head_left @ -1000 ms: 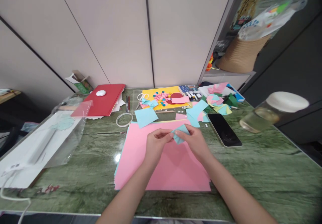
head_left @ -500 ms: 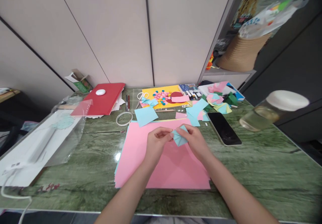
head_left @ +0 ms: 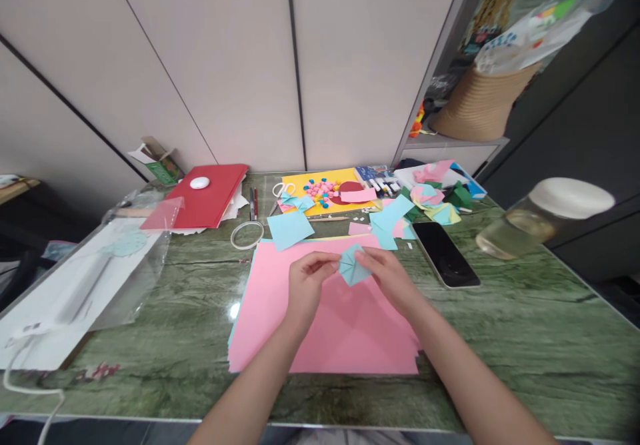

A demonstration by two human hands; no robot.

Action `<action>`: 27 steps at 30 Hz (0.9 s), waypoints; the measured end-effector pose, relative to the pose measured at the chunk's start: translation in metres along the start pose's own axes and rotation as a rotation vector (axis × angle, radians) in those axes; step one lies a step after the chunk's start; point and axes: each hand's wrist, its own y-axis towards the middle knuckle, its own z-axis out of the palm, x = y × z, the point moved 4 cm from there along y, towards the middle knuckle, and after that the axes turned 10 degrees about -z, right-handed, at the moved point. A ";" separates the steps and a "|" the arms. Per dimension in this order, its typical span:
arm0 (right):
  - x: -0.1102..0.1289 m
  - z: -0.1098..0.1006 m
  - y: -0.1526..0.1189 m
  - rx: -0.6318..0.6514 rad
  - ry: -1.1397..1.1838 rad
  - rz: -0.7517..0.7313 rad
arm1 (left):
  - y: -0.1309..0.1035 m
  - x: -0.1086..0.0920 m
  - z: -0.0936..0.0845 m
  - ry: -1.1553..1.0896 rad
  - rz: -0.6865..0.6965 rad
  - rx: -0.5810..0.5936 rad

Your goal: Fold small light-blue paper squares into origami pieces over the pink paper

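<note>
Between my two hands is a small piece of folded light-blue paper (head_left: pixel 353 268) with crease lines meeting near its middle. My left hand (head_left: pixel 310 285) pinches its left edge between thumb and fingers. On the other side, my right hand (head_left: pixel 390 278) grips the upper right part, thumb on the face turned to me. Both hands are above a stack of pink paper sheets (head_left: pixel 325 331), with blue edges showing at its left. A flat light-blue paper square (head_left: pixel 290 230) lies over the stack's top left corner.
A black phone (head_left: pixel 445 255) and a lidded bottle (head_left: pixel 540 218) stand right of the stack. Behind lie blue paper pieces (head_left: pixel 387 221), scissors (head_left: pixel 283 190) and a yellow sheet (head_left: pixel 295 181) with small coloured balls. A tape roll (head_left: pixel 247 247) and red folder (head_left: pixel 215 198) are left.
The folded paper has turned a little and shifted slightly left and up. My left hand's fingers have straightened somewhat, and my right thumb lies differently on the paper.
</note>
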 end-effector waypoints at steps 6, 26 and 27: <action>0.001 -0.002 -0.001 0.008 -0.074 -0.015 | 0.000 0.001 -0.001 -0.001 0.033 0.001; 0.004 -0.005 0.001 -0.003 -0.273 0.010 | 0.005 0.002 0.004 0.067 -0.056 0.037; 0.003 -0.005 0.001 0.000 -0.287 0.008 | 0.006 0.004 0.004 0.072 -0.087 0.050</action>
